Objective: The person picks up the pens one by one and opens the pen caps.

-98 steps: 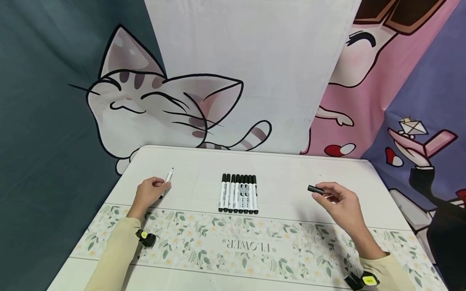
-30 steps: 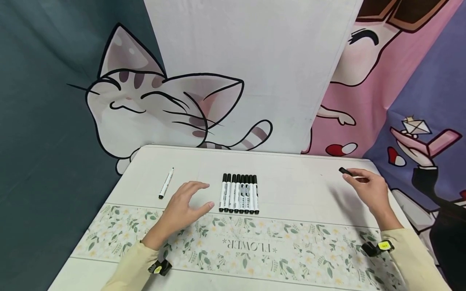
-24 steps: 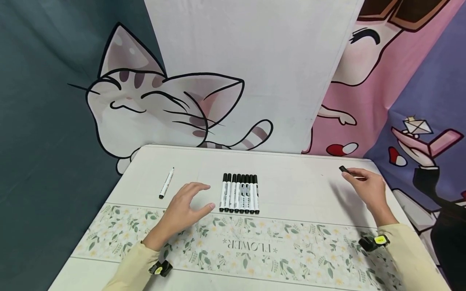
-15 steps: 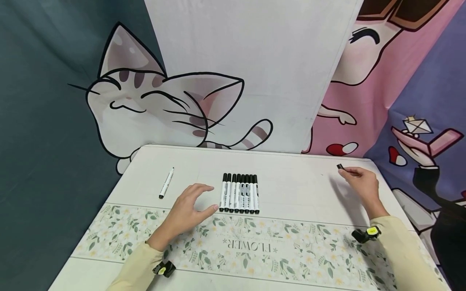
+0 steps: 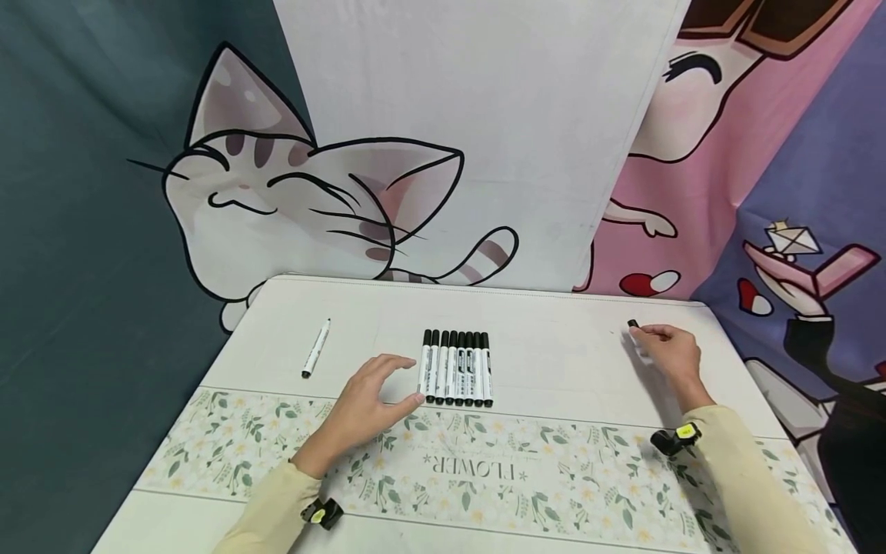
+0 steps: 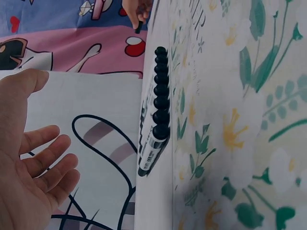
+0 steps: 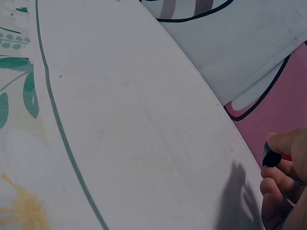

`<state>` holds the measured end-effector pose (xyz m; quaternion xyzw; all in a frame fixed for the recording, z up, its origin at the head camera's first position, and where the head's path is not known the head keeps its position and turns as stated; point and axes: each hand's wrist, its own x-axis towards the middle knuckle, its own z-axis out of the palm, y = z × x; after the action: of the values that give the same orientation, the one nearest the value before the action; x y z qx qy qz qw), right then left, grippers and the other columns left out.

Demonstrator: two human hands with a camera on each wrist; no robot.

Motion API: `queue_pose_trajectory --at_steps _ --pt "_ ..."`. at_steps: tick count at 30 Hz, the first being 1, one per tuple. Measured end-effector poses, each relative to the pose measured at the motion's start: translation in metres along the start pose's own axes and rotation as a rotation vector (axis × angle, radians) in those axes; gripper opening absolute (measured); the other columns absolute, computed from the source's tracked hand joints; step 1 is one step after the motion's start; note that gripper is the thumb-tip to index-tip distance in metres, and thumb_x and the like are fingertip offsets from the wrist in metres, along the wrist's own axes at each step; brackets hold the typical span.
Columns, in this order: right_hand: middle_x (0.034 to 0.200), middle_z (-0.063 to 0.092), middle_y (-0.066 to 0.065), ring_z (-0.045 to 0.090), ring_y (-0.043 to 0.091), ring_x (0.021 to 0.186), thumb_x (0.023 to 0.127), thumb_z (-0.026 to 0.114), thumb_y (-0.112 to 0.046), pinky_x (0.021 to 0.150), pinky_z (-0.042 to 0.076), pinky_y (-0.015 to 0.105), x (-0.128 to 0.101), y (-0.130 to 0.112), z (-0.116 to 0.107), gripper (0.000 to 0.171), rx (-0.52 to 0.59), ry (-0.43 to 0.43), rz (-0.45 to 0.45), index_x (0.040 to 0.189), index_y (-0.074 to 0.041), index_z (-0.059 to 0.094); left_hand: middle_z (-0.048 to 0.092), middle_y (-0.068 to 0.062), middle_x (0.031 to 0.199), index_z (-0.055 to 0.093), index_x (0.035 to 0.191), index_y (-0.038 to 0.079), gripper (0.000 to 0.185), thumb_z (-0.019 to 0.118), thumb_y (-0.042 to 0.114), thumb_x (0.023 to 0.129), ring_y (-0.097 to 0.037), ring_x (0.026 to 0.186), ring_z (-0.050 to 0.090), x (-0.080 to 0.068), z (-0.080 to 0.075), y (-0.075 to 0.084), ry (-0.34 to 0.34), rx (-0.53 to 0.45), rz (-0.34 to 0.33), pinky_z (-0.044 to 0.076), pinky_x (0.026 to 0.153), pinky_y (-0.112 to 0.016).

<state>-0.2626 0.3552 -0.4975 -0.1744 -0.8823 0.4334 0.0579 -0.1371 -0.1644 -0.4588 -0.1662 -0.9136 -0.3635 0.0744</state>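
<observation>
My left hand point(image 5: 367, 396) is spread beside the left end of a row of several capped markers point(image 5: 454, 368), white with black caps. Its thumb overlaps the lower end of the leftmost one in the head view, while the left wrist view shows the fingers relaxed and holding nothing, apart from the row point(image 6: 160, 103). Over the right part of the table, my right hand point(image 5: 671, 355) pinches a small black marker cap point(image 7: 271, 154) between thumb and fingers. An uncapped marker point(image 5: 316, 348) lies alone at the left, tip pointing away from me.
The white table point(image 5: 554, 346) carries a floral printed band point(image 5: 477, 492) across its nearer part. Behind it hang cloth backdrops, one with a cartoon cat point(image 5: 291, 200). A black wrist camera point(image 5: 321, 513) sits on each sleeve.
My left hand has let go of the uncapped marker and moved right to the row. My right hand carried the cap rightward, then came back somewhat left, lower over the table.
</observation>
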Motion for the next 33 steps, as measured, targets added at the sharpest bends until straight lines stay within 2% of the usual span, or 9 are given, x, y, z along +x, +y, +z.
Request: queue_pose_trajectory --at_steps 9,14,22,33 --pt "0.077 0.063 -0.016 0.056 0.003 0.068 0.091 0.074 -0.050 0.057 0.046 0.024 0.000 0.005 0.011 0.055 -0.056 0.019 0.027 0.121 -0.004 0.073 0.062 0.005 0.136 0.065 0.134 0.020 0.052 0.078 0.044 0.089 -0.022 0.132 0.055 0.000 0.006 -0.002 -0.006 -0.004 -0.007 0.045 0.107 -0.053" --pt "0.077 0.067 -0.009 0.057 0.011 0.072 0.090 0.074 -0.050 0.059 0.045 0.026 0.000 0.007 0.014 0.053 -0.108 0.024 0.022 0.117 -0.004 0.074 0.062 0.004 0.135 0.065 0.133 0.020 0.052 0.078 0.044 0.089 -0.023 0.131 0.056 0.001 0.007 -0.002 0.001 0.002 -0.001 0.046 0.106 -0.052" --pt "0.098 0.074 0.013 0.061 0.027 0.089 0.088 0.077 -0.050 0.070 0.042 0.032 -0.001 0.007 0.017 0.054 -0.172 0.025 0.000 0.111 -0.002 0.074 0.063 0.002 0.135 0.066 0.134 0.015 0.055 0.079 0.044 0.088 -0.024 0.131 0.056 0.002 0.008 -0.003 -0.012 -0.005 -0.004 0.045 0.107 -0.053" --pt "0.097 0.074 0.016 0.063 0.034 0.093 0.086 0.079 -0.048 0.075 0.043 0.040 -0.003 0.010 0.020 0.052 -0.217 0.026 -0.042 0.108 -0.001 0.074 0.062 0.002 0.136 0.065 0.134 0.016 0.057 0.078 0.047 0.089 -0.026 0.131 0.055 0.003 0.009 -0.007 -0.022 0.001 -0.033 0.045 0.107 -0.054"
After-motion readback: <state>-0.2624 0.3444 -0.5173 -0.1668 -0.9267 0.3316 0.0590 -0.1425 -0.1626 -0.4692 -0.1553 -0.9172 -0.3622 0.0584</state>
